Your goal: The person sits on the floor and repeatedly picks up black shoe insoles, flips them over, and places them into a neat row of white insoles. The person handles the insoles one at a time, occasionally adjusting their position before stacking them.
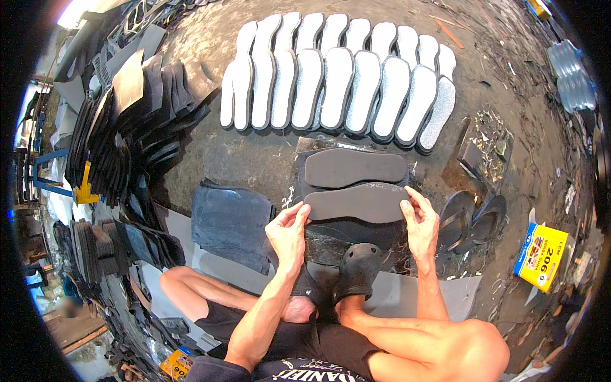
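A dark grey shoe sole is stretched lengthwise between my two hands. My left hand pinches one end of it between thumb and fingers. At the other end, my right hand grips the sole's tip the same way. Just beyond lies a second grey sole, on a dark sheet. Farther off, two rows of white-topped soles stand leaning against one another on the ground.
Dark sheets lie to the left, with tall stacks of sheet pieces beyond them. At right are a pair of flip-flops, a yellow-and-blue can and a block covered in scraps. A black clog is on my foot.
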### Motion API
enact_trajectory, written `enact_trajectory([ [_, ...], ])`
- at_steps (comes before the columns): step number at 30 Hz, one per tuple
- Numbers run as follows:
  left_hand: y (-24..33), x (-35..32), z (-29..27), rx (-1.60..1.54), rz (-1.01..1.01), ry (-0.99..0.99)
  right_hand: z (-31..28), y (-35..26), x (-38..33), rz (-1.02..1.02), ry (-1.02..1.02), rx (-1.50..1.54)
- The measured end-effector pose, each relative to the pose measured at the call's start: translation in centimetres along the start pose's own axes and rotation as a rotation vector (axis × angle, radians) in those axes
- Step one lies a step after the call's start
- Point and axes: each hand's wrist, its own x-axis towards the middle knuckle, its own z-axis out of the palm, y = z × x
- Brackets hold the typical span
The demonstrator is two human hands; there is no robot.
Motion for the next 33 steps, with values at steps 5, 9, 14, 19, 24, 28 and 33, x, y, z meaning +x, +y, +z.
enact_trajectory([
  [5,-0.1,0.2,0.5,0.152,0.061,0.031,-0.2,0.3,-0.3,0.023,-0.012,-0.064],
  [9,-0.3,0.4,0.6,0.230,0.089,0.051,0.0,0.7,-0.2,0.028,-0.014,-0.057],
  [14,-0.7,0.5,0.5,0.204,0.111,0.051,0.4,1.1,0.1,0.009,-0.007,-0.077],
  [19,-0.4,0.5,0.5,0.234,0.108,0.050,0.5,1.4,0.3,0.026,-0.010,-0.078],
  [24,0.7,0.7,0.7,0.455,0.271,0.031,0.7,-0.2,0.0,0.070,0.019,-0.119],
  [28,4.1,2.7,0.5,0.722,0.186,-0.124,0.3,0.0,0.8,-0.002,0.051,-0.400],
  [33,3.1,3.1,0.6,0.655,0.255,-0.191,-1.2,1.6,2.0,0.063,0.020,-0.382],
])
